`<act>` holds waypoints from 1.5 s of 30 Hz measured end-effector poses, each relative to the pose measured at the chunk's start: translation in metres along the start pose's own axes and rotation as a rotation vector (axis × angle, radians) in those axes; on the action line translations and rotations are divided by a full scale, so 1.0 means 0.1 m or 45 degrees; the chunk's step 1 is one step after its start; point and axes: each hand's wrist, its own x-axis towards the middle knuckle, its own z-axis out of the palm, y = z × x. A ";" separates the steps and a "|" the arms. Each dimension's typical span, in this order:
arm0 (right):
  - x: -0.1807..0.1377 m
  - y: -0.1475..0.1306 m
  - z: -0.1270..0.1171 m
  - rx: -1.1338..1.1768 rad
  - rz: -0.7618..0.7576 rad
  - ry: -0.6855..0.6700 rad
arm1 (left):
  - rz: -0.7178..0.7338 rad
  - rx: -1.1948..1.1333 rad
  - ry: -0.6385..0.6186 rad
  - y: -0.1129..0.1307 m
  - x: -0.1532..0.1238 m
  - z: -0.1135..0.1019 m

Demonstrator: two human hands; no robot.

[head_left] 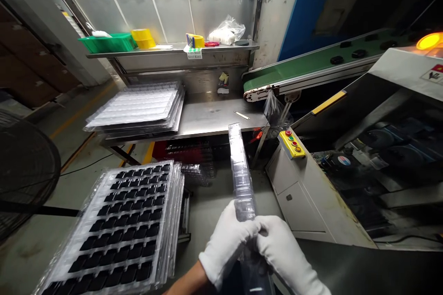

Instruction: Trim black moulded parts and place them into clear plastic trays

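Both gloved hands, the left hand and right hand, are clamped together on the near end of a stack of clear plastic trays held edge-on, pointing away towards the steel table; squaring the stack looks underway, calling for steady, even pressure

Green basket on steel shelf

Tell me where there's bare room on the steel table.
Free: the steel table right of the empty clear trays, up to the conveyor end, apart from one thin strip. Crowded: the upper shelf. Both hands hold a clear tray stack.
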 end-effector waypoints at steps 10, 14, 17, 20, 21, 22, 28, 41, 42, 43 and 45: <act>-0.05 0.11 -0.12 -0.142 -0.310 0.050 | 0.072 0.012 -0.061 -0.09 0.01 0.02; -0.05 0.16 -0.12 -0.142 -0.334 0.038 | 0.075 0.070 0.040 -0.08 -0.03 0.09; -0.04 0.21 -0.12 -0.130 -0.314 0.029 | 0.045 0.147 0.111 -0.03 -0.05 0.14; -0.06 0.24 -0.17 -0.072 -0.320 -0.006 | 0.035 0.106 0.091 -0.01 -0.06 0.16; -0.08 0.25 -0.19 -0.045 -0.315 -0.025 | 0.034 0.074 0.073 -0.01 -0.06 0.17; -0.10 0.25 -0.21 -0.016 -0.309 -0.045 | 0.037 0.042 0.048 -0.02 -0.07 0.16; -0.24 0.27 -0.27 0.151 -0.201 -0.151 | 0.130 -0.066 -0.115 -0.07 -0.13 0.09; -0.30 0.19 -0.22 0.118 -0.170 -0.130 | 0.007 -0.144 -0.017 0.00 -0.20 0.12; -0.29 0.19 -0.21 0.093 -0.160 -0.132 | -0.014 -0.073 0.012 0.01 -0.20 0.11; -0.28 0.19 -0.19 0.053 -0.149 -0.126 | -0.031 -0.002 0.037 0.01 -0.19 0.10; -0.25 0.21 -0.13 -0.080 -0.136 -0.093 | -0.043 0.097 0.043 -0.02 -0.15 0.07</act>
